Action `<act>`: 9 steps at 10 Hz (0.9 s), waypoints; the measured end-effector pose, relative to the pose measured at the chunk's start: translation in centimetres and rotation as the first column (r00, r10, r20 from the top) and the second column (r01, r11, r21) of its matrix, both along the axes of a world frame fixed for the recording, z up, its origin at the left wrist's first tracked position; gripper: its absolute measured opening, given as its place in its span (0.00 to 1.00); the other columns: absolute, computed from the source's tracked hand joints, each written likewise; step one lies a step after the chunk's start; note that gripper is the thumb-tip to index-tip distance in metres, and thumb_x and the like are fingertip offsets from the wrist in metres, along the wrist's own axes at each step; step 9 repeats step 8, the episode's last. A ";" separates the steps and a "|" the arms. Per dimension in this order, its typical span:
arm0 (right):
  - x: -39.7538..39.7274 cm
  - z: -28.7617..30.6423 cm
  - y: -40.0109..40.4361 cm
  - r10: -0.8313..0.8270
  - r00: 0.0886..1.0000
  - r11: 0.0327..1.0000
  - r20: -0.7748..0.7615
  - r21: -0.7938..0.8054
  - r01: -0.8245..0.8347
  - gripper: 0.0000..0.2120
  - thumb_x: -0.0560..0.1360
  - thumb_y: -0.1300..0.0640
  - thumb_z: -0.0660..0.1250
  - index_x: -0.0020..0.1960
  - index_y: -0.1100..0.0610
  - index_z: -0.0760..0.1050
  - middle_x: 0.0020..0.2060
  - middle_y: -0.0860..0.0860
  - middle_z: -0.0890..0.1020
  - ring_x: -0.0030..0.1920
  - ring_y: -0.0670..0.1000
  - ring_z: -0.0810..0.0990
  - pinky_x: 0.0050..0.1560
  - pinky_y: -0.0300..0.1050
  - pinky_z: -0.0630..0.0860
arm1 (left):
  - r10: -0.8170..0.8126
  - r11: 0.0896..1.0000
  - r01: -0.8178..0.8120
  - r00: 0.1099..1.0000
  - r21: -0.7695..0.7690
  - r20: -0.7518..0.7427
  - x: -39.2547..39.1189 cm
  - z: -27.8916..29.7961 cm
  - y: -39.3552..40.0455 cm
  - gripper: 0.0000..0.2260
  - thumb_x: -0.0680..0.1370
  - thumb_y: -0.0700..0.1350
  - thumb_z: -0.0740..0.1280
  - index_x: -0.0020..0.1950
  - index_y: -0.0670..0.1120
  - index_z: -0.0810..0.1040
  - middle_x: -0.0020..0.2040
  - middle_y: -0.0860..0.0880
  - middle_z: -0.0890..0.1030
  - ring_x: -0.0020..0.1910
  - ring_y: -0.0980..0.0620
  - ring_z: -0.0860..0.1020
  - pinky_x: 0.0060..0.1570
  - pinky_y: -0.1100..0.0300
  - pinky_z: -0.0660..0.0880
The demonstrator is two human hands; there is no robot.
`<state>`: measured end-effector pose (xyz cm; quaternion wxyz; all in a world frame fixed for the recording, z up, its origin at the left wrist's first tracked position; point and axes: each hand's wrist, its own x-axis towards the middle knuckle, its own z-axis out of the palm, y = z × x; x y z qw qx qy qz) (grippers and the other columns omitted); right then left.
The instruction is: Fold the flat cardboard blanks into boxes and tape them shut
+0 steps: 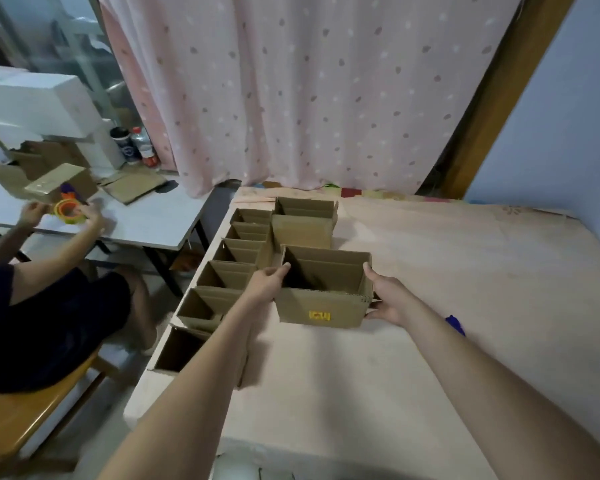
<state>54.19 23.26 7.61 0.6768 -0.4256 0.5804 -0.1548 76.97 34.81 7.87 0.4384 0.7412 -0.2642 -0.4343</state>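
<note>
A wide bed (413, 341) with a pale pink cover carries the work. Near its middle stands an open cardboard box (323, 306) with a yellow label on its near side. At ten o'clock from it, a row of open boxes (222, 278) runs along the bed's left edge, and another open box (303, 220) stands at twelve o'clock. A small blue object (455, 324) lies at three o'clock, too blurred to identify.

At far left, a white table (146, 220) holds cardboard pieces (136, 187), a closed box (61, 185) and bottles (141, 143).
</note>
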 end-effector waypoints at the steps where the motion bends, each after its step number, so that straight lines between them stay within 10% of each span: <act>1: 4.1 -1.7 -3.9 -0.028 1.000 1.000 -0.006 0.011 0.028 0.23 0.78 0.37 0.65 0.59 0.57 0.78 0.53 0.54 0.84 0.52 0.60 0.83 0.56 0.62 0.80 | -0.030 0.996 0.023 0.996 0.084 0.082 3.6 -2.1 -4.5 0.17 0.82 0.49 0.64 0.67 0.43 0.74 0.57 0.47 0.80 0.55 0.49 0.79 0.58 0.50 0.77; 3: 10.1 -8.5 -13.3 -0.091 0.995 0.991 -0.044 0.095 0.095 0.32 0.73 0.33 0.68 0.68 0.55 0.75 0.64 0.53 0.80 0.62 0.61 0.79 0.64 0.61 0.76 | -0.137 0.965 0.065 0.951 0.254 0.278 8.9 -5.1 -12.9 0.03 0.82 0.39 0.61 0.52 0.45 0.73 0.49 0.46 0.78 0.49 0.49 0.78 0.52 0.54 0.78; 6: 15.9 -9.0 -18.2 -0.098 0.982 0.988 -0.164 0.105 0.117 0.26 0.82 0.46 0.63 0.76 0.56 0.66 0.72 0.54 0.72 0.71 0.60 0.70 0.69 0.59 0.71 | -0.235 0.949 0.170 0.943 0.267 0.234 13.4 -7.9 -19.4 0.19 0.83 0.39 0.59 0.75 0.44 0.68 0.65 0.43 0.78 0.65 0.45 0.75 0.64 0.53 0.73; 9: 16.2 -4.6 -17.8 -0.068 0.959 0.998 -0.275 -0.015 0.067 0.15 0.82 0.57 0.61 0.67 0.60 0.71 0.58 0.55 0.77 0.56 0.57 0.75 0.55 0.49 0.75 | -0.403 0.907 0.306 0.833 0.290 0.380 14.4 -5.1 -20.4 0.13 0.82 0.39 0.58 0.63 0.43 0.77 0.55 0.43 0.81 0.57 0.43 0.79 0.59 0.51 0.76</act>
